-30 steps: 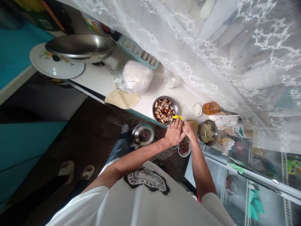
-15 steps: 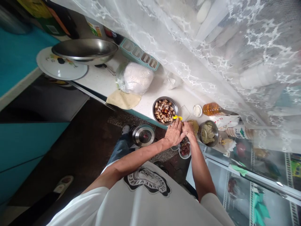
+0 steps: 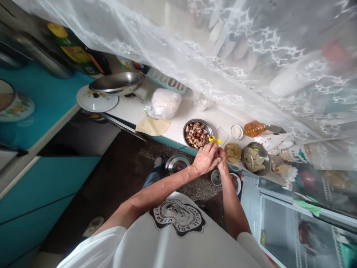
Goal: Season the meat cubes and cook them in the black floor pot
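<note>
A steel bowl [image 3: 211, 127] of chopped, browned pieces with dark red sauce on top stands on the white counter. Close to its lower right rim is the yellow cap [image 3: 214, 140] of a bottle, whose body is mostly hidden by my hands. My left hand [image 3: 205, 158] lies over the bottle, fingertips by the cap and fingers close together. My right hand [image 3: 222, 159] is wrapped round it from the right, its fingers partly hidden. To the right are yellowish flat pieces [image 3: 233, 152] and a steel bowl of pale slices [image 3: 255, 158].
A small white dish [image 3: 237, 131] and an oil bottle [image 3: 253, 128] stand behind. Leftward lie a netted bundle [image 3: 166, 103], a wok [image 3: 117, 82] and an enamel lid [image 3: 96, 98]. A lace curtain [image 3: 178, 44] hangs over the counter's back. The fridge [image 3: 279, 219] is at lower right.
Dark sauce was running from the yellow cap into the bowl; now no stream shows and the cap sits slightly further right. The camera view has shifted, showing more of the left side.
</note>
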A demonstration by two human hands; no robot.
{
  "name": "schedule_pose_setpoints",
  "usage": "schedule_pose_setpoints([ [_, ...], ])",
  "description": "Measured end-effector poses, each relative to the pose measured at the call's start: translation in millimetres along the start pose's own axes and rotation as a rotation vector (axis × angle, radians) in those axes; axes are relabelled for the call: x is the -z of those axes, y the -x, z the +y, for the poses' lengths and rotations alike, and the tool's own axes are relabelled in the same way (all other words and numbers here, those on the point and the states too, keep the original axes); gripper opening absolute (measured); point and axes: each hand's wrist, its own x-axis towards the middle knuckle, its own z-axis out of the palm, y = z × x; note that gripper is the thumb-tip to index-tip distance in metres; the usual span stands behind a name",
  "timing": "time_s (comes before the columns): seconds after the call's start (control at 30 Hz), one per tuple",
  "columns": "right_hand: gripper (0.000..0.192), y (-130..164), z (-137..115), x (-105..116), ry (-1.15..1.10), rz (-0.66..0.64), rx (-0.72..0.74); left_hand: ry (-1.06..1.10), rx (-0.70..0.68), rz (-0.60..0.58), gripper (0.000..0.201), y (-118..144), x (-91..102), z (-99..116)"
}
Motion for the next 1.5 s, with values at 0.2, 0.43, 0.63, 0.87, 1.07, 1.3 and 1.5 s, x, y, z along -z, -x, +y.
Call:
schedule_pose_setpoints([
  [0.2,0.046,44,-22,-19,-0.353,0.085,0.123,-0.037,0.151,0.157,0.077,3,42.6,7],
  [0.43,0.048,72,-55,-41,-0.376,-0.058,0.263,0.498,0.45,0.292,0.027,39,94.3,-26],
  [0.63,0.049,70,-118,-44,-0.357,-0.176,0.373,1.09,0.576,0.325,0.051,73,155.3,-64],
  [0.87,0.053,31,-252,-44,-0.218,-0.228,0.531,1.171,0.495,0.462,0.063,88,258.8,-136],
  [1.07,0.065,-52,-413,-45,-0.17,-0.197,0.626,1.217,0.315,0.802,0.069,63,377.1,-222],
  [1.3,0.077,-187,-588,-113,-0.411,-0.171,0.521,1.125,0.378,1.208,0.051,75,455.5,-354],
  [1.5,0.033,-276,-689,-168,-0.437,-0.126,0.266,1.13,0.668,1.295,0.039,125,431.5,-412],
])
